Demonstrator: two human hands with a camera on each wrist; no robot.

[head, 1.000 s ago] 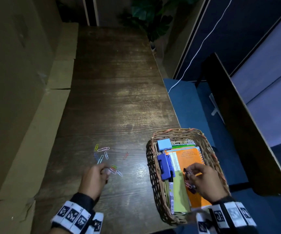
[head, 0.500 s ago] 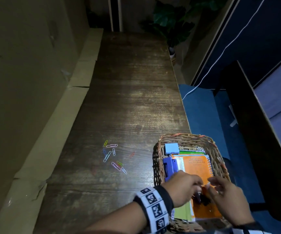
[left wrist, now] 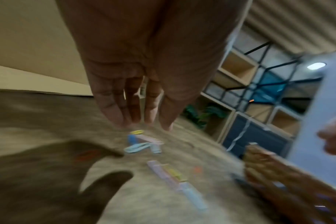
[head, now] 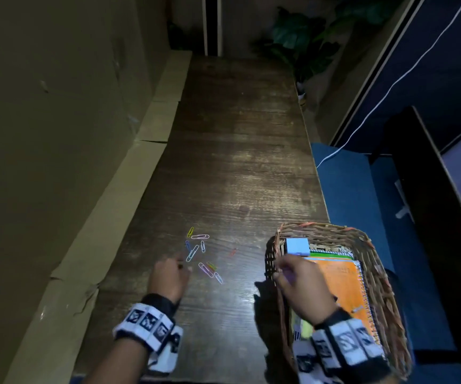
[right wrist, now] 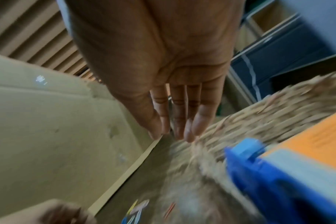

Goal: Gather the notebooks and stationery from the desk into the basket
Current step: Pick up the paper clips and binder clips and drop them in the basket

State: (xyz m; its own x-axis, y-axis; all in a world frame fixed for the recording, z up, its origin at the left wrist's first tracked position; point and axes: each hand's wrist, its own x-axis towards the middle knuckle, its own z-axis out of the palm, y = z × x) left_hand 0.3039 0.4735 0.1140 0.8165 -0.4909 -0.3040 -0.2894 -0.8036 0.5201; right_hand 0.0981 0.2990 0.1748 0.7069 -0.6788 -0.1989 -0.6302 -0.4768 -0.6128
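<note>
Several coloured paper clips (head: pixel 200 252) lie scattered on the dark wooden desk (head: pixel 237 162); they are blurred in the left wrist view (left wrist: pixel 142 145). My left hand (head: pixel 180 266) hovers just left of them, fingers straight and empty (left wrist: pixel 144 124). The wicker basket (head: pixel 320 227) stands at the desk's right edge and holds an orange notebook (head: pixel 340 284), a light blue block (head: pixel 297 246) and a blue tool (right wrist: pixel 278 174). My right hand (head: pixel 279 273) is above the basket's left rim (right wrist: pixel 259 115), fingers straight and empty (right wrist: pixel 173 136).
Cardboard sheets (head: pixel 85 245) line the desk's left side and the wall. A plant (head: pixel 301 45) stands past the far end. Right of the desk are a blue surface (head: pixel 345 189), a white cable (head: pixel 362 123) and a dark board (head: pixel 431 203).
My left hand has gone from over the basket back to the paper clips. My right hand has moved to the basket's left rim and no longer holds the dark clips.
</note>
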